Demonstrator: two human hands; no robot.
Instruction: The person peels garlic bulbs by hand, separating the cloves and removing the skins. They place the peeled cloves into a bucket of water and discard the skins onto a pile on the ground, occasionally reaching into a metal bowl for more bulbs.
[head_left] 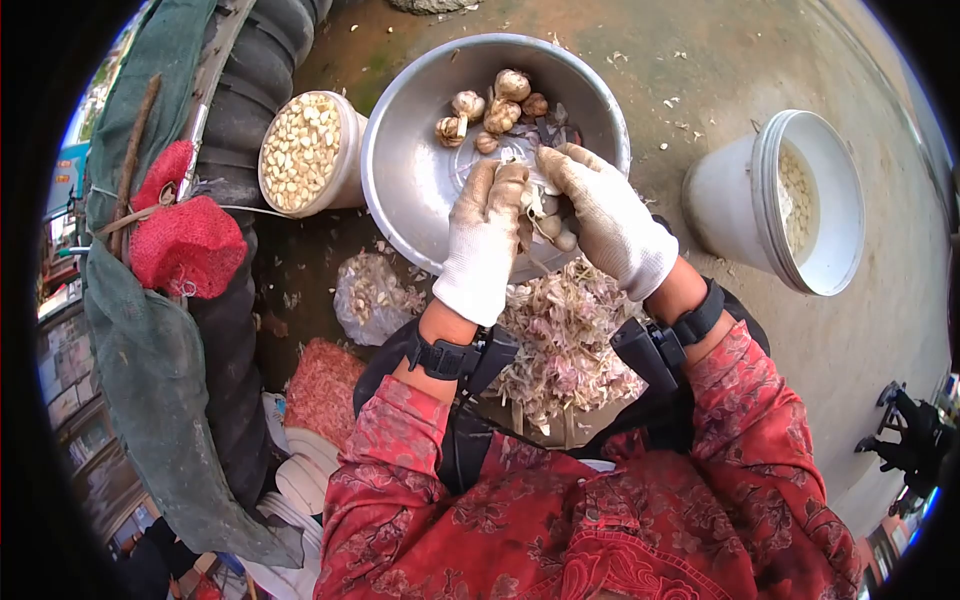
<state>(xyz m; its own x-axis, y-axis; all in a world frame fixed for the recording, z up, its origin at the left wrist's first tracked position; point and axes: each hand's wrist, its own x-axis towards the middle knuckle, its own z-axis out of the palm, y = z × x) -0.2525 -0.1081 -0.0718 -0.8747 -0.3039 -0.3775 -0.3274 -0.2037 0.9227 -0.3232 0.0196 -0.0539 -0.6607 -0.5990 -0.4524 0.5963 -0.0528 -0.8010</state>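
Note:
Both my hands wear white gloves with soiled fingers and are over a wide metal basin (405, 190). My left hand (487, 230) has its fingers curled at the basin's middle, against pale garlic cloves (550, 225) between the two hands. My right hand (605, 215) is closed around the other side of the same garlic, its thumb and fingertips partly hidden. Several whole garlic bulbs (502, 115) lie in the far part of the basin. Beneath my wrists, a large heap of garlic skins (565, 340) lies between my legs.
A tub of peeled cloves (302, 150) stands left of the basin, a white bucket (735, 200) with cloves inside to the right. A plastic bag (368, 300), red netting (190, 245) and large black tyres (235, 330) are at left. A person in black (912, 440) is far right.

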